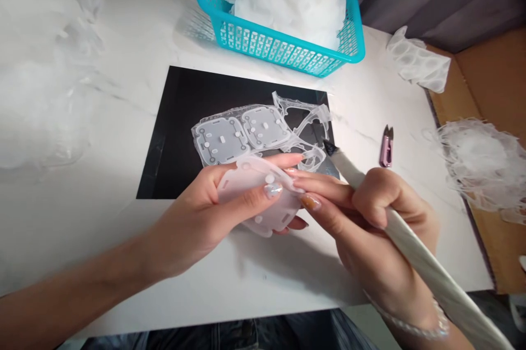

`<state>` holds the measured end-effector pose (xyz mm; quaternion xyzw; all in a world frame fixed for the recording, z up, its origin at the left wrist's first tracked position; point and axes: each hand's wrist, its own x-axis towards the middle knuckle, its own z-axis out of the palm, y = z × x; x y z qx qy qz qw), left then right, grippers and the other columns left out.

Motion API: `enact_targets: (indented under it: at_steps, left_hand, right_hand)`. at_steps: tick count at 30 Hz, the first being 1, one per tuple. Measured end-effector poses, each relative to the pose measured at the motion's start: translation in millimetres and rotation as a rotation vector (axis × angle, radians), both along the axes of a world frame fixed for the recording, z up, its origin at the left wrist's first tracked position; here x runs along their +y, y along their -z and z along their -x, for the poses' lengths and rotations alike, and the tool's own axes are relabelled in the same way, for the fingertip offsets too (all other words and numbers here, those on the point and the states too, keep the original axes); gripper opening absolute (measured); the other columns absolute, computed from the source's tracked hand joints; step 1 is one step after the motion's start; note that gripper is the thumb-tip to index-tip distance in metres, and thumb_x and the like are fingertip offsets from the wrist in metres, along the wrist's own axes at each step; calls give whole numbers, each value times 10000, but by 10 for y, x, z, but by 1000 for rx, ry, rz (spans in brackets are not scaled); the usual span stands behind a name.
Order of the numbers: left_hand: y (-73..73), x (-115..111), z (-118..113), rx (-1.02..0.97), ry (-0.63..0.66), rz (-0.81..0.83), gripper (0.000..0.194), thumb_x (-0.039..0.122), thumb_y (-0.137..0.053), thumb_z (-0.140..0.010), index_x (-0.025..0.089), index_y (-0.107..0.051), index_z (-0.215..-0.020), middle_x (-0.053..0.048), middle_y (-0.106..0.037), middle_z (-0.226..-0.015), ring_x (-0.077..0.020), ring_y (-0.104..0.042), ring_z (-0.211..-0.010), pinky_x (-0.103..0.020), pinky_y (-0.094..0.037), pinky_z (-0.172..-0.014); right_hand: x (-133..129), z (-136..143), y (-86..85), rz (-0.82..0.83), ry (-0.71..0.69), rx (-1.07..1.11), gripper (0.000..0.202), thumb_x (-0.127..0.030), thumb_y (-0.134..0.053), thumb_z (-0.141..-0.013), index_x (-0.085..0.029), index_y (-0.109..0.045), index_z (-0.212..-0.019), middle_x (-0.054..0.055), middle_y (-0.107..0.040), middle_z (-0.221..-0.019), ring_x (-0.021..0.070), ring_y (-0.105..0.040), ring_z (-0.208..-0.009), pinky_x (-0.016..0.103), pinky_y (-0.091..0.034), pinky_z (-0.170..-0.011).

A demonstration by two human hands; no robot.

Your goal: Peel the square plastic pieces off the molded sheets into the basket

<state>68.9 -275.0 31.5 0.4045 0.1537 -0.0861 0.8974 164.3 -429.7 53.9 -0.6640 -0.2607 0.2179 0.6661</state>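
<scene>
My left hand [230, 205] is closed around a translucent, rubbery rounded plate [273, 213] with slots and small round knobs, its thumb lying across the face. The thumb and fingers of my right hand [365, 218] pinch the right edge of the same plate. Tucked in the right hand is a long pale-handled tool [419, 248] with a dark pointed tip; its exact kind is unclear. Beyond my hands, a clear moulded sheet [224, 142] with two similar plates lies on a black mat [172, 131]. Cut-out clear scraps [314, 114] lie on the mat's right side.
A turquoise basket [271, 54] heaped with translucent pieces stands at the back. Small purple thread snips [386, 147] lie right of the mat. A cardboard box [493, 73] with clear scraps is at far right. A large translucent pile [45, 65] fills the left.
</scene>
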Motion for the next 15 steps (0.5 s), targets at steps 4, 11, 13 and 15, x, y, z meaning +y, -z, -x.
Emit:
enact_targets:
  at_steps: [4, 11, 13, 15]
  left_hand:
    - [-7, -1, 4, 1, -17, 38, 399, 307, -602, -943, 254, -597, -1338, -64, -756, -1092, -217, -736, -926, -331, -585, -848]
    - [5, 7, 7, -2, -12, 65, 426, 321, -637, -914, 288, -603, -1337, -38, -779, -1005, -220, -744, -896, -332, -589, -840]
    - [-4, 18, -9, 6, -29, 82, 404, 317, -646, -905, 262, -631, -1306, -44, -779, -992, -227, -740, -913, -341, -587, -854]
    - [-21, 39, -21, 8, -52, 94, 323, 292, -631, -911, 222, -692, -1220, -57, -776, -997, -238, -732, -945, -350, -585, -866]
  right_hand:
    - [-26, -8, 26, 26, 39, -1, 406, -80, -718, -827, -255, -379, -689, -3, -786, -942, 237, -752, -902, 388, -640, -793]
    - [-24, -45, 10, 92, 109, -69, 449, -113, -784, -769, -260, -361, -727, -14, -747, -767, 213, -713, -782, 329, -570, -635]
    - [-34, -69, 4, 116, 127, -79, 449, -132, -785, -771, -260, -357, -735, -12, -742, -774, 207, -695, -767, 321, -550, -628]
    - [-50, -106, 5, 126, 153, -90, 429, -146, -783, -776, -260, -371, -745, -7, -743, -795, 204, -686, -779, 314, -533, -637]
